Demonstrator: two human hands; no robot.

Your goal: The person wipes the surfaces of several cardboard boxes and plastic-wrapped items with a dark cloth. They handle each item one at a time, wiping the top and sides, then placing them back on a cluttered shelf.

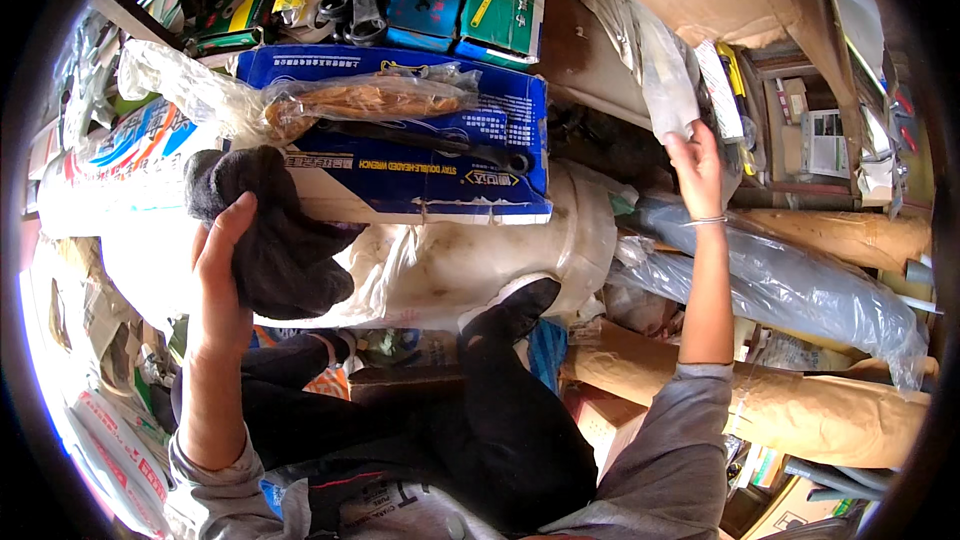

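In my left hand (221,262) is a bunched dark cloth (281,247), held between thumb and fingers at the left end of a blue cardboard wrench box (480,191). A brown tool in a clear plastic wrapper (375,101) lies along the top of that box. Beside it rests a dark wrench (450,141) with a ring end. My right hand (697,172) is raised at the right and pinches the lower end of a hanging whitish plastic sheet (664,75). Part of its grip is hidden behind the sheet.
Behind the blue box stand green wrench boxes (502,11) and several loose ring spanners (364,7). Large white wrapped rolls (480,262) support the box. Long rolls in brown paper (825,412) and grey plastic (810,262) jut out at the right. My shoe (517,304) rests against the white roll.
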